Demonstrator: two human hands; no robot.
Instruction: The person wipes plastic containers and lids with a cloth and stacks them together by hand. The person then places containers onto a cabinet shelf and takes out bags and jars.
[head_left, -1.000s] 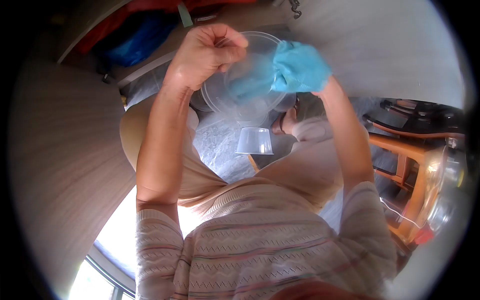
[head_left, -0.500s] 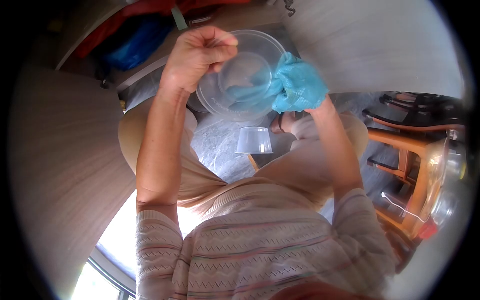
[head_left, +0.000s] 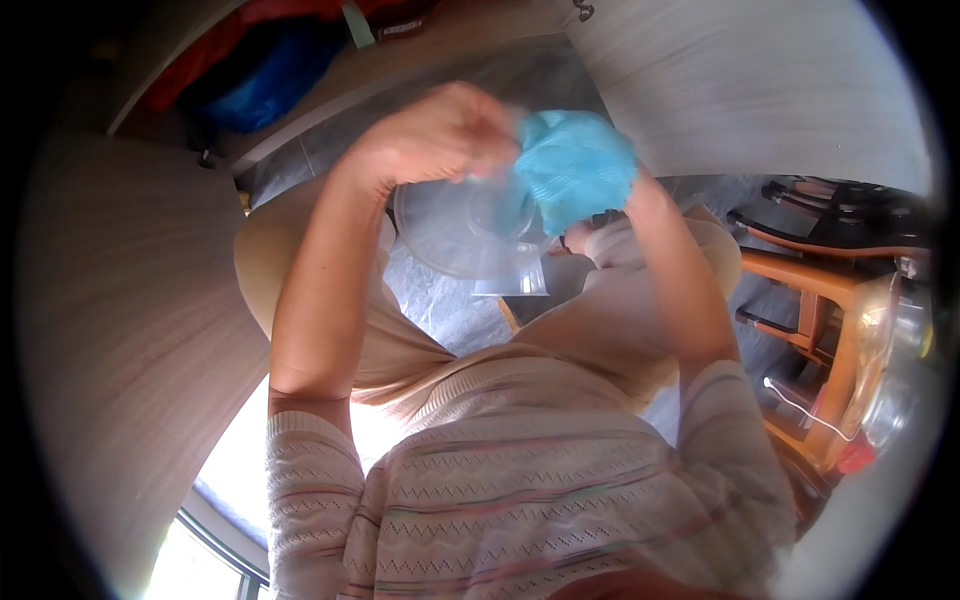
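Note:
My left hand point(head_left: 445, 135) is closed at the upper edge of a clear round plastic lid or shallow bowl point(head_left: 440, 235); motion smears its fingertips. The round plastic hangs tilted between my knees, with a smaller ring in its middle. A turquoise cloth point(head_left: 575, 165) is bunched around my right hand, hiding its fingers. The cloth presses against the right side of the plastic, close to my left fingertips. Below, a clear plastic tub point(head_left: 525, 280) stands on the floor, partly covered by the round plastic.
Wooden panels point(head_left: 130, 300) rise at the left and upper right. A blue bag point(head_left: 270, 85) lies on a shelf at the upper left. To the right stand an orange wooden stool point(head_left: 800, 275) and dark chairs point(head_left: 840, 225). Grey tiled floor point(head_left: 430, 295) shows between my legs.
The round plastic has moved down and tilted, now overlapping the tub. My left hand has moved right and slightly down, and the cloth-covered right hand has shifted a little left, bringing them closer together.

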